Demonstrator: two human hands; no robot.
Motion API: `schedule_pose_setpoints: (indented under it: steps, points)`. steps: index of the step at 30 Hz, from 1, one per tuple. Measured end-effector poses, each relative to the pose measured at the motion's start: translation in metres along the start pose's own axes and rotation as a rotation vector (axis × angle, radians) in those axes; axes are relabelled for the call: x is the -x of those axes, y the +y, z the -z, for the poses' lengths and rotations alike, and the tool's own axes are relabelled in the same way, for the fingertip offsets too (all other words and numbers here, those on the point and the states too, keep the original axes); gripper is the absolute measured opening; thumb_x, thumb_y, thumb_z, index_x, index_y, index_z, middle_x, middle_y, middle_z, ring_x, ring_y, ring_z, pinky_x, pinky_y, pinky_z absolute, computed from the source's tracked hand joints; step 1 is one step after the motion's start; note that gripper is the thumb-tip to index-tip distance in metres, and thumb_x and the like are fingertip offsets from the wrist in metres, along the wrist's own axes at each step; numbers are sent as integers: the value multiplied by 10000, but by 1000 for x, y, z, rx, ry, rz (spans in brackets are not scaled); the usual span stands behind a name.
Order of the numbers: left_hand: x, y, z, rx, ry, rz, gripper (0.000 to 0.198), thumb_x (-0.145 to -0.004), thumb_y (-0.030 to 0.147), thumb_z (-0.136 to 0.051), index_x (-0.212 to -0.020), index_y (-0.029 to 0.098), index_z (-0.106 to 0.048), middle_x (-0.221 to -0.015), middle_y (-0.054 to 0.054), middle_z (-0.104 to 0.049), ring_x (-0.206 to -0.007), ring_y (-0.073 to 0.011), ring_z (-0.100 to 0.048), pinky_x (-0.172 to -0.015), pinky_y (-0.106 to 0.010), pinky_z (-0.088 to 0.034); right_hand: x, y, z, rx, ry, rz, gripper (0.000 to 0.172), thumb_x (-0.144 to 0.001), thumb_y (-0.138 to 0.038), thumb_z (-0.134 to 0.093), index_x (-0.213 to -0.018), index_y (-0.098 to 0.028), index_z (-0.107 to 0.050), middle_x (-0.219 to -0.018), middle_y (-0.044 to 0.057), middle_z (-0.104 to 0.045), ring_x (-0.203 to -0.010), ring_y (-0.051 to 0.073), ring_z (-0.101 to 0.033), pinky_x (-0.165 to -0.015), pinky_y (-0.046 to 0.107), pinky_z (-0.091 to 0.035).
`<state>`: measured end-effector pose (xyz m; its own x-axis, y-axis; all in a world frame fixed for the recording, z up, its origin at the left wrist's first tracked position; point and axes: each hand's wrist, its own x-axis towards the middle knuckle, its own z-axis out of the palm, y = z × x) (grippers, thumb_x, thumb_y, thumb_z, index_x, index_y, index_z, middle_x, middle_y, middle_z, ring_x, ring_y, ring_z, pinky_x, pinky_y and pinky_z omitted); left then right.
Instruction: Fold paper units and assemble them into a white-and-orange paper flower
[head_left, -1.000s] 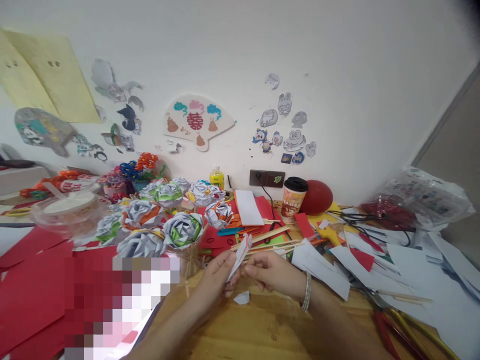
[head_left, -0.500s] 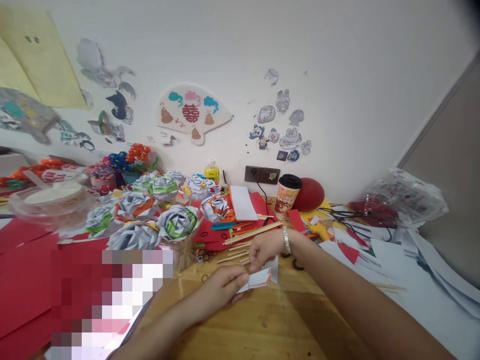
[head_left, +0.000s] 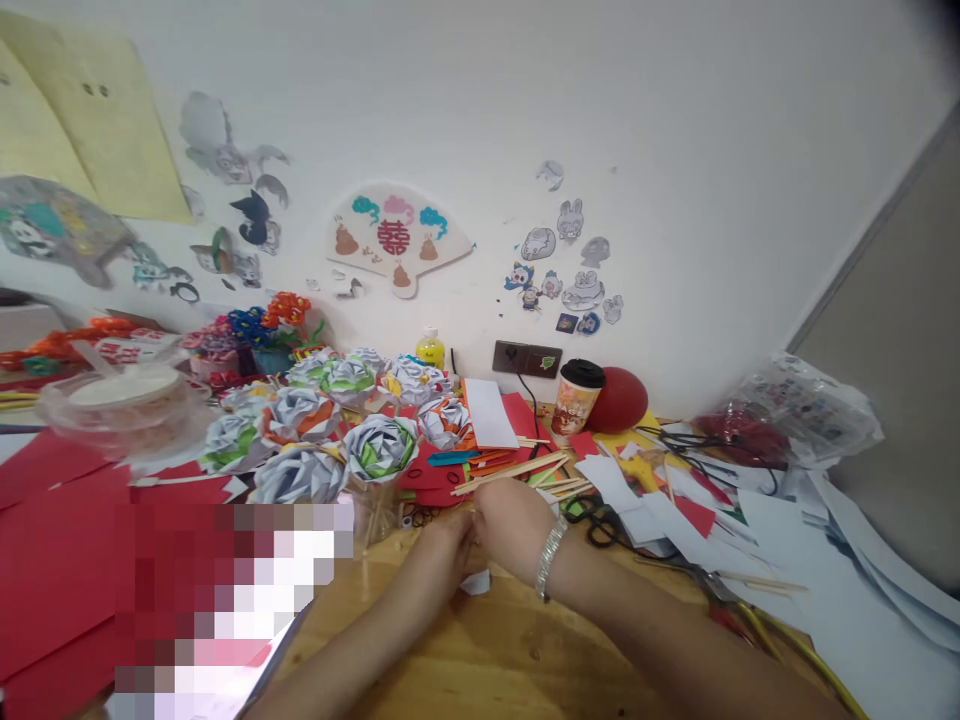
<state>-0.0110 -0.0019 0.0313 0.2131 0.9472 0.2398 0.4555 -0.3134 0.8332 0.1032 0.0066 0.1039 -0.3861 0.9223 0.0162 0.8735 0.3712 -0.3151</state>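
Note:
My left hand (head_left: 442, 545) and my right hand (head_left: 514, 522) meet above the wooden table, fingertips together. A white paper end (head_left: 476, 582) shows just below them; it looks like part of the folded paper, mostly covered by the hands. The left fingers are closed around this paper. Curled inward, the right hand has its back to me, so whatever its fingers pinch is hidden. Wooden chopsticks (head_left: 517, 470) lie right behind the hands. Small dark rubber bands (head_left: 426, 517) are scattered to the left of them.
Paper flowers (head_left: 381, 447) stand in a clear container at left, beside red sheets (head_left: 60, 560). Behind are a lidded cup (head_left: 577, 398) and a red balloon (head_left: 621, 398). Black-handled scissors (head_left: 600, 525), paper scraps and a yellow-handled tool (head_left: 780, 635) lie at right.
My right hand has come down and left, turning its back to me, and now meets the left. The white and orange folded paper is mostly covered. The view has shifted slightly; the scissors and yellow-handled tool show.

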Motion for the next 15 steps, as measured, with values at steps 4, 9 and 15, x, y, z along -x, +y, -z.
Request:
schedule_pose_setpoints:
  steps: [4,9,15]
  points:
    - [-1,1,1,54,15,2,229,-796,274,-419,-640,176,-555,-620,-24,-597,-592,-174,-497,-566,-236,-332,20,14,-22,-197,235,-33,169,-765,-142,-470,-656,-160,-597,-638,52,-621,-602,161,-539,-526,242,-317]
    - [-2,0,-5,254,-16,66,319,-789,383,-436,-534,191,-434,-487,43,-420,-488,-124,-387,-480,-213,-277,26,42,-50,-689,318,11,203,-815,-256,-456,-638,-169,-505,-572,-14,-524,-541,124,-480,-517,213,-339]
    - [2,5,-9,606,-73,191,383,-710,536,-532,-591,189,-424,-452,89,-361,-386,-67,-273,-385,-182,-197,34,43,-58,-626,333,154,234,-860,-273,-421,-708,-158,-557,-654,4,-553,-609,130,-477,-560,217,-330]
